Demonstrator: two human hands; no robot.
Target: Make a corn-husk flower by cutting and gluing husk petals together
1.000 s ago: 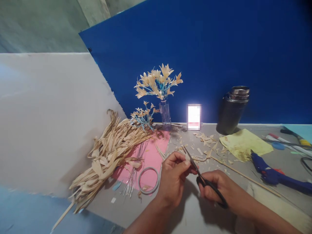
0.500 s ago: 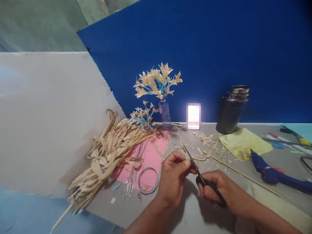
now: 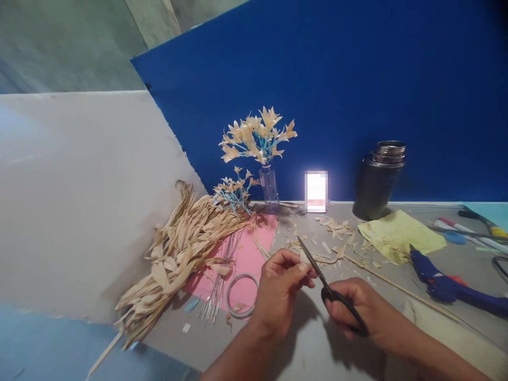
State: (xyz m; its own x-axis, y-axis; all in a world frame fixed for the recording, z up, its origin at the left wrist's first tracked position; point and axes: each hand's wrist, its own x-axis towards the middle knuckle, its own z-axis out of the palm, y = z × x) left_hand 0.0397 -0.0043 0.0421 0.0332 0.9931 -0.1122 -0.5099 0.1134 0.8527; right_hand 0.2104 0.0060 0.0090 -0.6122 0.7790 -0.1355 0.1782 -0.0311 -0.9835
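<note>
The small pale piece, possibly husk but too small to confirm, sits pinched in the left hand above the tabletop, so keep those fingertips clear of the scissors that the right hand grips by the handles.

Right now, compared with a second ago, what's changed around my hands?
The scissors have closed and shifted slightly right, away from the left hand. Nothing was let go: the right hand keeps the scissors, the left its pale piece. The flowers and glue gun stayed put.
</note>
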